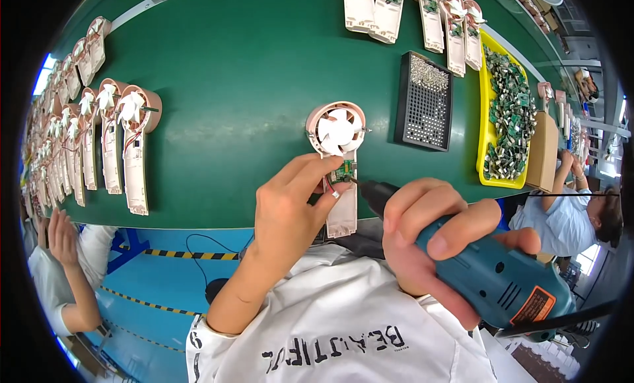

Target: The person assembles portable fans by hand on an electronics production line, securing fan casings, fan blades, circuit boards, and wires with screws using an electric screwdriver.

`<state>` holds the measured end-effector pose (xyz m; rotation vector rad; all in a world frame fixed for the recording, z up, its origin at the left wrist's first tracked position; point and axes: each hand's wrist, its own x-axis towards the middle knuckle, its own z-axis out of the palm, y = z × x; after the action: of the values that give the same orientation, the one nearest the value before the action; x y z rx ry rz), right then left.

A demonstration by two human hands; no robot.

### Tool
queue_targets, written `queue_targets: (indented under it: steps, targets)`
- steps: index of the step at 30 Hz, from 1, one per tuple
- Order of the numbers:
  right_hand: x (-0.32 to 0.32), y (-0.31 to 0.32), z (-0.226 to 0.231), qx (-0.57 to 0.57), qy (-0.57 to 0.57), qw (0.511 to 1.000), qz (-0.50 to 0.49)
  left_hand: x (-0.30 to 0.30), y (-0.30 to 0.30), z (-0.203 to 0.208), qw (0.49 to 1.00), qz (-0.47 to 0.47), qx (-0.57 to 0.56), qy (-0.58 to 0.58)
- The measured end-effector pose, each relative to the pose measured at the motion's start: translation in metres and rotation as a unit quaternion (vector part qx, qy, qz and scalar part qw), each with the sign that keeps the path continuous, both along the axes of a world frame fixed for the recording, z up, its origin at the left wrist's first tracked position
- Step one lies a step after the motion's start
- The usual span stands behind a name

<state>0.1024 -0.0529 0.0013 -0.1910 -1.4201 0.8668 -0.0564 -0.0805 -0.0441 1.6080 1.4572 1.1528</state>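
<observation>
A pink handheld fan body (341, 214) lies on the green table before me, its round head holding white fan blades (338, 131). My left hand (290, 191) pinches a small green circuit board (340, 174) against the body just below the head. A short red wire with a white plug shows by the fingertips. In my right hand (436, 228) is a blue electric screwdriver (502, 277), my fingers wrapped round its grip. Its dark nose points left, and the bit's tip meets the right edge of the board. Whether a screw sits under the tip is too small to tell.
Right of the fan stands a black screw tray (450, 112), screws heaped at its far end. Beyond it a yellow bin (484, 119) holds many circuit boards. More fan bodies (135, 178) line the left side and far right. Co-workers' hands (63, 238) show at both sides.
</observation>
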Motion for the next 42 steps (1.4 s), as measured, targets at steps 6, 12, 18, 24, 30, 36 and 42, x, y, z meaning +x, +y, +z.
queue_targets:
  steps: [6,12,18,24,30,36,42]
  targets:
    - [-0.002,0.001,0.003,0.002,-0.011,1.000,0.013,0.000,0.000,0.000,1.000,-0.006,-0.012,-0.016]
    - [-0.008,-0.001,0.004,-0.012,-0.019,1.000,0.004,-0.002,-0.003,-0.002,1.000,-0.003,-0.018,-0.007]
    - [-0.006,0.005,0.008,-0.018,-0.012,1.000,0.022,0.000,0.001,0.001,1.000,-0.005,-0.027,-0.006]
    - [-0.010,0.006,0.006,-0.020,-0.006,1.000,0.021,0.000,0.000,0.000,0.999,0.005,-0.032,-0.021]
    - [-0.012,0.003,0.010,-0.019,-0.001,1.000,0.006,0.001,-0.001,0.003,0.999,0.003,-0.041,-0.021]
    - [-0.016,0.001,0.007,-0.025,0.009,1.000,-0.005,0.000,-0.001,-0.001,0.999,0.006,-0.034,-0.025]
    - [-0.015,0.000,0.021,-0.026,0.046,0.997,-0.064,0.001,0.006,0.004,0.999,-0.006,-0.031,-0.026]
